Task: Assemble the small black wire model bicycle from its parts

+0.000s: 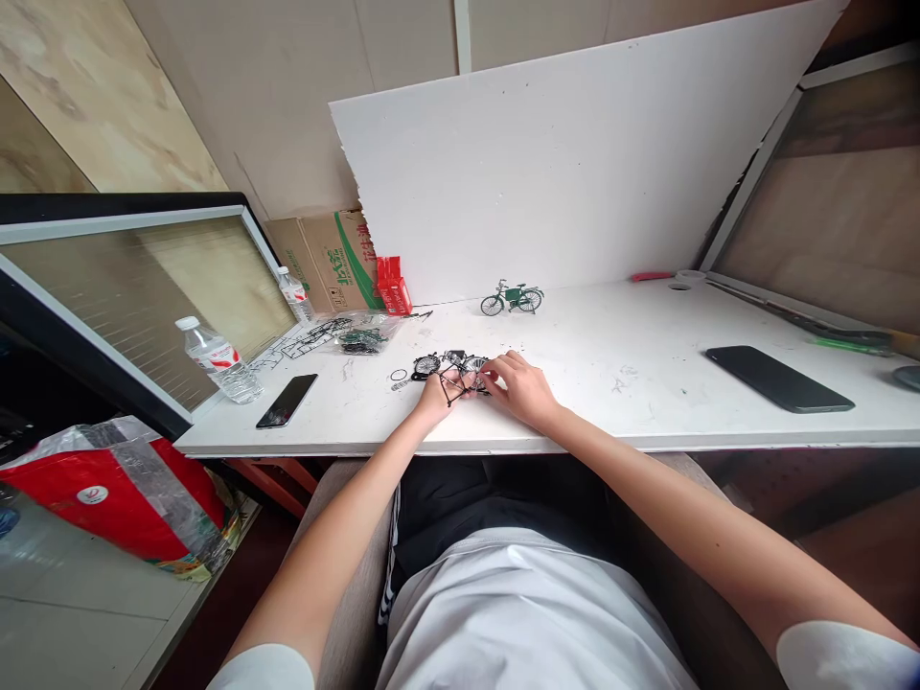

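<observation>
A clear plastic water bottle (pixel 219 359) with little visible water stands at the left of the white surface (pixel 647 383), a black phone (pixel 287 401) beside it. A clear bag (pixel 359 335) holds dark small parts. Left hand (pixel 435 395) and right hand (pixel 523 386) each close their grip on the black wire model bicycle (pixel 454 372) at the front edge.

Thin black wire-like metal in the half-built model bicycle (pixel 454 369). Glossy green paint on the finished miniature bicycle (pixel 512 298) at twelve o'clock. Matt white, scuffed tabletop (pixel 610 383). Clear plastic water bottle (pixel 219 361) at nine o'clock. Glossy black glass smartphone (pixel 779 379) at three o'clock.
</observation>
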`<state>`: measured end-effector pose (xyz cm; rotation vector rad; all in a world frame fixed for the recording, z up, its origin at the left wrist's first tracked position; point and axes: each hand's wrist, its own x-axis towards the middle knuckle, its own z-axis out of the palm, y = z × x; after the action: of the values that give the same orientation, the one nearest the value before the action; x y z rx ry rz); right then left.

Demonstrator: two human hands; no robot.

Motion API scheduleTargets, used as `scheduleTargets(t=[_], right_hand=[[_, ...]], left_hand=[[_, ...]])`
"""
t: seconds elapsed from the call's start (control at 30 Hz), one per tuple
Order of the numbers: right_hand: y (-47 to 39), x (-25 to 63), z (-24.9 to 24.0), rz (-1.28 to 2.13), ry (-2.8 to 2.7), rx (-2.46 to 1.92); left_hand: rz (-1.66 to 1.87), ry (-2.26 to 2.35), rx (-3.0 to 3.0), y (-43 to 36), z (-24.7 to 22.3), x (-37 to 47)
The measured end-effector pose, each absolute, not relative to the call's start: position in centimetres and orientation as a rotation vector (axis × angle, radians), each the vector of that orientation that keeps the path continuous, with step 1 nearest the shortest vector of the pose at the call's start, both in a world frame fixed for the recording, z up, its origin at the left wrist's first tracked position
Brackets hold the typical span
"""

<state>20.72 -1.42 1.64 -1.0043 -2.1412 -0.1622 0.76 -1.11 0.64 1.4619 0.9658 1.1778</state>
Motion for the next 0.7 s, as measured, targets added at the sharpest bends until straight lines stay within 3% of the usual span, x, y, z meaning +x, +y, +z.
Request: scheduleTargets(t=[0.43, 0.7], right_hand=[[-0.83, 20.5, 1.03, -0.366, -2.23, -1.246], [-1.1, 20.34, 1.34, -0.309, -2.199, -1.238]], left_hand=[[1.185, 1.039, 1.395, -1.44, 1.21, 1.1], [1.176, 1.024, 1.526, -0.81, 0.37, 0.84]])
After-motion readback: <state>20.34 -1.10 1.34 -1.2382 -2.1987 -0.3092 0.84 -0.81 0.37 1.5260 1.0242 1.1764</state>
